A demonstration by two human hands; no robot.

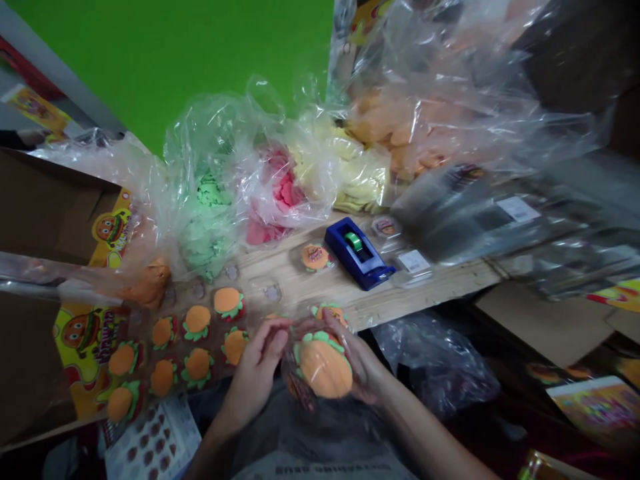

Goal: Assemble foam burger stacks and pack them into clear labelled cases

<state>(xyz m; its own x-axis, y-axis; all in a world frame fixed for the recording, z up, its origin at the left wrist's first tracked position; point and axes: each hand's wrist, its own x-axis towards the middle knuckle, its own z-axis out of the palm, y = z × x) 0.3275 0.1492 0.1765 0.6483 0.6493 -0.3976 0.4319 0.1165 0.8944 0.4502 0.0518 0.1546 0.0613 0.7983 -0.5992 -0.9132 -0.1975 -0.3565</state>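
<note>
My right hand is wrapped round the right side of a clear plastic pack, held low in front of my body. Inside is a burger-shaped piece with an orange bun and green frilly leaf. A dark printed patch shows at the pack's lower left. My left hand is closed at the pack's left edge, thumb and fingers bent; its exact grip is blurred. Left of it, several similar burgers sit in rows in clear trays. Just beyond my right fingers lies another burger with a printed label.
A blue tape dispenser stands on the wooden table beside a labelled burger. Behind are plastic bags of green, red, yellow and orange pieces. Cardboard boxes stand left; clear packaging lies right.
</note>
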